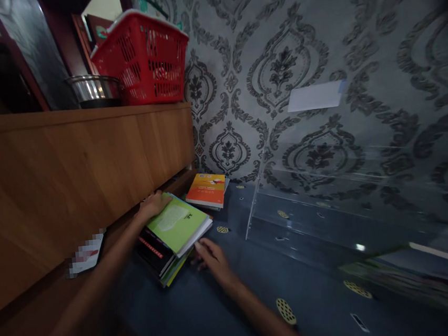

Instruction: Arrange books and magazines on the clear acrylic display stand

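Note:
A light green book (179,222) lies on top of a small, uneven stack. Below it a black book (155,251) juts out to the left, with more green and yellow edges underneath. My left hand (154,205) grips the green book's far left corner, its fingertips partly hidden. Close by the stack's right corner is my right hand (214,261), thumb raised and fingers loosely curled but apart. Whether its fingertips touch the books I cannot tell. Just behind, an orange book (207,189) rests on another small pile.
A clear acrylic rack (268,216) stands on the dark blue patterned tabletop (218,316), with blurred books at its right. A phone (87,253) lies left beside a wooden cabinet (89,170). A red basket (150,59) and metal bowl (95,88) sit above.

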The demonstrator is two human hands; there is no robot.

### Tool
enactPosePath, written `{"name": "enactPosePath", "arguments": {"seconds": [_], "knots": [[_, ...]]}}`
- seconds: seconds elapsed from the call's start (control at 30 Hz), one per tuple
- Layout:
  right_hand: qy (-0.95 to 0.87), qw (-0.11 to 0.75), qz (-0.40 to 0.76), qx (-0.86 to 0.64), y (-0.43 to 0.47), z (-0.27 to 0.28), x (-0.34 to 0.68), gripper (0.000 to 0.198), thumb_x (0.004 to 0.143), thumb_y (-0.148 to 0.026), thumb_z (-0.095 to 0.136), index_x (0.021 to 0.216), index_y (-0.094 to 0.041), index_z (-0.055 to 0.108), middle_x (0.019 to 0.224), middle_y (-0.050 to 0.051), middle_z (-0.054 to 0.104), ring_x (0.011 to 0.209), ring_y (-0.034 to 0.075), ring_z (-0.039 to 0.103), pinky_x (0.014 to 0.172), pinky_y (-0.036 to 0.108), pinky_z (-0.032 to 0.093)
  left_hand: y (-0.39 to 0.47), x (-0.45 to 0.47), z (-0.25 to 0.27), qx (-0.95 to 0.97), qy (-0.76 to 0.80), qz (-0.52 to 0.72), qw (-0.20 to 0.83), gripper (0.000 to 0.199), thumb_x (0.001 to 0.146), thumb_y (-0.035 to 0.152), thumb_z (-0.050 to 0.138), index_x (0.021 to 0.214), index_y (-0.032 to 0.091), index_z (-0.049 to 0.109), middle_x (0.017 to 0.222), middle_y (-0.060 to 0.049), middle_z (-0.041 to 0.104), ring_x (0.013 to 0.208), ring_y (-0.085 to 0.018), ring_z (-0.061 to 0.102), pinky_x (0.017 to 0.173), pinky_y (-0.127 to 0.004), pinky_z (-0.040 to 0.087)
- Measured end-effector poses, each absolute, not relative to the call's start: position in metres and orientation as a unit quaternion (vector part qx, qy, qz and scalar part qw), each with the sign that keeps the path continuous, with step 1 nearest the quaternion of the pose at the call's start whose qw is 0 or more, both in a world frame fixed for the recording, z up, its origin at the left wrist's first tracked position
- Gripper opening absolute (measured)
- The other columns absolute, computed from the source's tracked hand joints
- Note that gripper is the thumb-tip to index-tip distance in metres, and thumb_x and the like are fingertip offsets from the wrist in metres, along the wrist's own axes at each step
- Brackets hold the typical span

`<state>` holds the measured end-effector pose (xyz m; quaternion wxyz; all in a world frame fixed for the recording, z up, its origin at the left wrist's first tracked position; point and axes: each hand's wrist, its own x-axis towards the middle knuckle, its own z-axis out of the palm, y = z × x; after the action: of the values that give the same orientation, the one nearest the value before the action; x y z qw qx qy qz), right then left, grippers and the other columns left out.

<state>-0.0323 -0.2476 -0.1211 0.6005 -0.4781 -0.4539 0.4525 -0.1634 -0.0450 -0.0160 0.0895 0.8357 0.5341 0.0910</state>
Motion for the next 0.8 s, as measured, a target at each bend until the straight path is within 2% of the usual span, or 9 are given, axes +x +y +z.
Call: {"name": "enactPosePath", "arguments": {"seconds": [0.07,0.2,0.33,0.47,0.57,0.67,0.8], "knots": [[-0.463,0.593,0.448,-0.482,-0.245,-0.119,-0.04,0.051,0.077,-0.071,0.059,0.078,-0.021,0.055,0.067,-0.001,0.064,0.052,0.013,0.061,0.047,0.024,0.045,-0.035,-0.175,-0.02,0.837,0.536,0.063,0.092,0.059,0.093,0.06,0.036,0.124,0.014,0.057,0.125,-0.02,0.065,0.114,-0.034,0.063,0.091,-0.04,0.048],[-0.505,0.569,0.403,-0.509,-0.244,-0.114,-0.052,0.049,0.084,-0.069,0.05,0.074,-0.021,0.049,0.06,-0.004,0.058,0.043,0.01,0.053,0.045,0.023,0.04,-0.022,-0.177,-0.017,0.858,0.506,0.037,0.087,0.058,0.093,0.059,0.037,0.122,0.014,0.06,0.122,-0.016,0.069,0.11,-0.028,0.066,0.086,-0.031,0.049],[-0.559,0.524,0.388,-0.512,-0.25,-0.108,-0.063,0.04,0.09,-0.058,0.045,0.074,-0.022,0.047,0.061,-0.003,0.056,0.047,0.01,0.054,0.049,0.023,0.041,-0.021,-0.153,-0.003,0.881,0.468,0.039,0.061,0.051,0.089,0.052,0.05,0.119,0.012,0.062,0.126,-0.017,0.066,0.114,-0.027,0.064,0.089,-0.028,0.048],[-0.564,0.515,0.388,-0.516,-0.266,-0.113,-0.059,0.039,0.091,-0.057,0.045,0.073,-0.022,0.047,0.064,-0.002,0.054,0.052,0.012,0.054,0.053,0.024,0.042,-0.03,-0.098,0.002,0.896,0.437,0.051,0.059,0.046,0.091,0.049,0.05,0.119,0.015,0.063,0.13,-0.014,0.065,0.116,-0.026,0.063,0.091,-0.027,0.047],[-0.556,0.524,0.364,-0.534,-0.289,-0.123,-0.043,0.045,0.09,-0.062,0.043,0.072,-0.022,0.048,0.064,-0.002,0.052,0.056,0.013,0.053,0.055,0.025,0.042,-0.04,-0.055,-0.004,0.888,0.451,0.046,0.077,0.053,0.087,0.055,0.056,0.119,0.013,0.064,0.129,-0.019,0.065,0.116,-0.032,0.063,0.091,-0.033,0.048],[-0.528,0.534,0.356,-0.555,-0.316,-0.129,-0.023,0.05,0.089,-0.067,0.043,0.071,-0.021,0.049,0.063,-0.003,0.049,0.058,0.013,0.051,0.058,0.025,0.041,-0.045,-0.033,-0.011,0.868,0.484,0.061,0.089,0.071,0.079,0.055,0.068,0.129,0.007,0.057,0.135,-0.028,0.058,0.124,-0.04,0.057,0.097,-0.042,0.046],[-0.492,0.54,0.382,-0.566,-0.344,-0.127,-0.007,0.051,0.088,-0.069,0.046,0.076,-0.02,0.052,0.067,-0.002,0.053,0.059,0.013,0.053,0.056,0.025,0.041,-0.039,-0.032,-0.012,0.835,0.526,0.084,0.14,0.084,0.068,0.056,0.079,0.132,0.008,0.055,0.135,-0.029,0.057,0.127,-0.043,0.054,0.1,-0.044,0.045]]}}
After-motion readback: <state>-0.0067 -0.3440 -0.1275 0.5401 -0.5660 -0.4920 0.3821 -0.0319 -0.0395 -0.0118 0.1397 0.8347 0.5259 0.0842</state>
